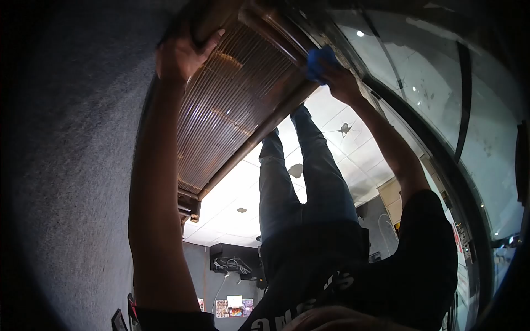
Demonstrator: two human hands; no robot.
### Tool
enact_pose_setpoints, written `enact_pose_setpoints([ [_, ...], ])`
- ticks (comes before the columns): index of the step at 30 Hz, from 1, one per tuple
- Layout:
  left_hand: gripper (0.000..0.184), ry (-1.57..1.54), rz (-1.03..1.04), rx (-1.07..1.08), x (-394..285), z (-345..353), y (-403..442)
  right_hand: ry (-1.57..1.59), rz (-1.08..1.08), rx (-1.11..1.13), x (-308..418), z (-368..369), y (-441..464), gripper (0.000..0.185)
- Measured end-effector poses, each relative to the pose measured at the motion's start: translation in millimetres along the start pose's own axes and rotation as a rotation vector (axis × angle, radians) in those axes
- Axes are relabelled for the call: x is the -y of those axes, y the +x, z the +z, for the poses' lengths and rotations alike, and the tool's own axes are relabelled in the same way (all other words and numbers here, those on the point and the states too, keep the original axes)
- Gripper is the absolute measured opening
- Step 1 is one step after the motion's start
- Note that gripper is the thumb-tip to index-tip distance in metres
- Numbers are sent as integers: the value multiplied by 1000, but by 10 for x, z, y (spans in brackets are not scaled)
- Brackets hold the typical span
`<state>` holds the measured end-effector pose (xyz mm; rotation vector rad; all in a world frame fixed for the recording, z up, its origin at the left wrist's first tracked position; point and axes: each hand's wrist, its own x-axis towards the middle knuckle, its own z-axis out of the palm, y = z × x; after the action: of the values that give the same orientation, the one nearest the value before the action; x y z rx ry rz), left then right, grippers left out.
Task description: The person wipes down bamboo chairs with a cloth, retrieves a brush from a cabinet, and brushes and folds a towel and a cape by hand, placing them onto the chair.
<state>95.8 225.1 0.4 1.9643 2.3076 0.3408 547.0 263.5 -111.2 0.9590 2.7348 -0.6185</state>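
Note:
A brown slatted bench [232, 94], which looks like bamboo, stretches along the wall. My left hand [182, 55] is on the dark rail at its upper left, with the thumb lying along the side toward the slats. The other fingers of that hand are mostly lost behind the rail and in shadow. A crumpled blue cloth [320, 62] is in my right hand [339, 80], against the rail at the bench's right corner.
A grey textured wall [83, 149] rises on the left. Dark-framed glass [441, 94] curves along the right. Beneath my legs [309, 171] are pale floor tiles [226, 201] with a few broken patches. A black box with cables [234, 265] sits behind me.

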Motion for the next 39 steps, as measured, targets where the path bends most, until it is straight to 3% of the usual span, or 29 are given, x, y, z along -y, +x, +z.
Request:
enact_pose_setpoints([
  [1,75,-13,30,-51,19,24,13,23,94,91,2,-136,-87,28],
  [2,77,58,-3,101,40,43,4,24,228,253,-39,-276,-130,29],
  [4,81,199,-71,406,86,74,-27,935,566,-187,-377,-107,-229,25],
  [5,74,95,-120,439,67,28,-6,1316,857,-254,-677,243,-182,24],
  [7,61,-114,-207,510,-24,-105,47,705,293,-145,-922,534,107,25],
  [9,55,-760,-336,359,198,230,-112,1024,710,148,-1060,1027,683,28],
  [11,53,-1004,-354,281,267,353,-166,1464,727,-15,-635,1019,1271,38],
  [12,54,-924,-310,293,242,319,-137,1472,462,-175,-702,1280,1528,43],
  [13,57,-1001,-329,262,199,275,-122,1508,396,-220,-739,1412,1858,48],
  [15,68,-1307,-420,138,63,182,-67,1572,559,-81,-448,1138,2473,53],
  [16,72,-1157,-389,109,52,153,-39,1576,776,105,-244,762,2842,53],
  [17,77,-1005,-365,80,43,129,-12,1529,616,13,-105,562,3008,53],
  [18,79,-478,-237,128,60,103,-27,1477,464,-74,27,415,3087,53],
  [19,79,-220,-168,156,58,92,-40,1417,313,-160,100,337,3070,54],
  [20,80,39,-98,168,50,74,-48,1025,425,-209,140,242,2976,49],
  [23,79,25,-97,143,20,17,6,724,344,-156,28,248,2556,51],
  [24,79,18,-97,138,12,-1,9,582,350,-41,207,-297,2220,53],
  [26,78,-24,-101,123,-8,-28,18,697,342,-249,-149,453,1812,54],
  [28,76,-93,-107,103,-17,-44,28,832,366,-161,-337,595,1260,58],
  [30,77,-84,-107,136,1,-59,31,711,561,211,-697,709,759,59],
  [32,78,-62,-122,169,13,-45,15,659,621,260,-946,793,367,60],
  [33,78,-44,-137,185,15,-24,-3,633,649,286,-983,792,297,60],
  [36,76,-16,-142,195,25,18,-26,949,627,234,-1144,962,576,55],
  [38,74,-17,-106,163,12,18,-16,1346,1018,261,-659,758,1328,60],
  [39,74,-19,-86,146,8,6,-8,1323,732,17,-460,711,1565,58],
])
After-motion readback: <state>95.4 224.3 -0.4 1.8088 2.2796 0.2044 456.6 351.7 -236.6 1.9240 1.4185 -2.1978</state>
